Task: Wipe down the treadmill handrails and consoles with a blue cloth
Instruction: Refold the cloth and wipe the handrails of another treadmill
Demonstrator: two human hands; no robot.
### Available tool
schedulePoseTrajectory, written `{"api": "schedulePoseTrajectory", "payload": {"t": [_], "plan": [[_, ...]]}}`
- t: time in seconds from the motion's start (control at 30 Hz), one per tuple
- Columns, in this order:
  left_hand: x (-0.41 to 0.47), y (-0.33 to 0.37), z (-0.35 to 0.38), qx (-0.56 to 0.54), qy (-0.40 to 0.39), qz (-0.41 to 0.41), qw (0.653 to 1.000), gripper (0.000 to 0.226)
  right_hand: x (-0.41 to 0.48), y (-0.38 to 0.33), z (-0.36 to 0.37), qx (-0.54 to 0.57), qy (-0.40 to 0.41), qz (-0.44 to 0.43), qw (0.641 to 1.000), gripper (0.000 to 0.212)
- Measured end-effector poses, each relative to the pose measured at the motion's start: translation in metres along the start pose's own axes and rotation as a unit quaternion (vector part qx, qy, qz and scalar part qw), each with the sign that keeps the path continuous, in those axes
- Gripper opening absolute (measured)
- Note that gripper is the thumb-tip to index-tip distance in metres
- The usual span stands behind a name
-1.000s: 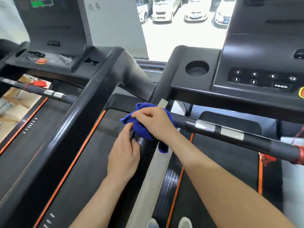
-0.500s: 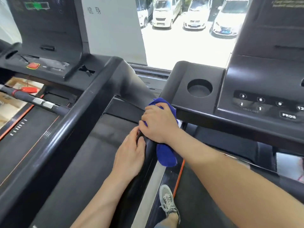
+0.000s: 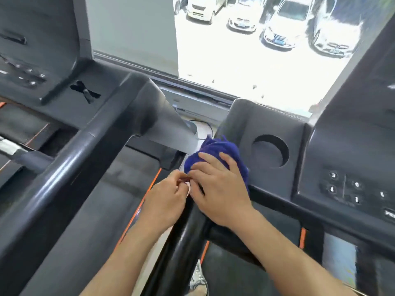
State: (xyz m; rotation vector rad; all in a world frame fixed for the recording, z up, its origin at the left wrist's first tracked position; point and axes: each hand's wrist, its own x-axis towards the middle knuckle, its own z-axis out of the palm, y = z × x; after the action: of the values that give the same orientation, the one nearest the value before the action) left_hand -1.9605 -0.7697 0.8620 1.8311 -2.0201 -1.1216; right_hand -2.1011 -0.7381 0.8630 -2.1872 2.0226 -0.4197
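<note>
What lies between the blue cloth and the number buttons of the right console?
The round cup holder, sunk in the console, right of the blue cloth; the head view shows it.

Right console (image 3: 342, 135), keypad (image 3: 344, 189): one key reads "3" (image 3: 332, 175). Other keys show digits or arrows, too blurred to read. Edge key (image 3: 390, 213): "PR", rest cut off. Car plates (image 3: 277, 41) unreadable.
</note>
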Motion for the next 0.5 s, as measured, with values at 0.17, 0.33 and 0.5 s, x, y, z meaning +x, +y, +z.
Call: {"api": "schedulePoseTrajectory", "payload": {"t": [0.17,0.33,0.5], "plan": [[0.012,0.014,0.018,-0.014,-0.006,0.012,1.000,0.032,0.060,0.044,-0.007,-0.043,0.009,-0.023,0.999,0.032],[0.006,0.024,0.023,-0.039,0.011,0.025,0.999,0.036,0.149,0.126,-0.032,-0.066,-0.020,0.157,0.985,0.041],[0.004,0.037,0.032,0.012,0.017,0.070,0.997,0.058,0.140,0.111,-0.020,-0.103,-0.023,0.211,0.972,0.043]]}}
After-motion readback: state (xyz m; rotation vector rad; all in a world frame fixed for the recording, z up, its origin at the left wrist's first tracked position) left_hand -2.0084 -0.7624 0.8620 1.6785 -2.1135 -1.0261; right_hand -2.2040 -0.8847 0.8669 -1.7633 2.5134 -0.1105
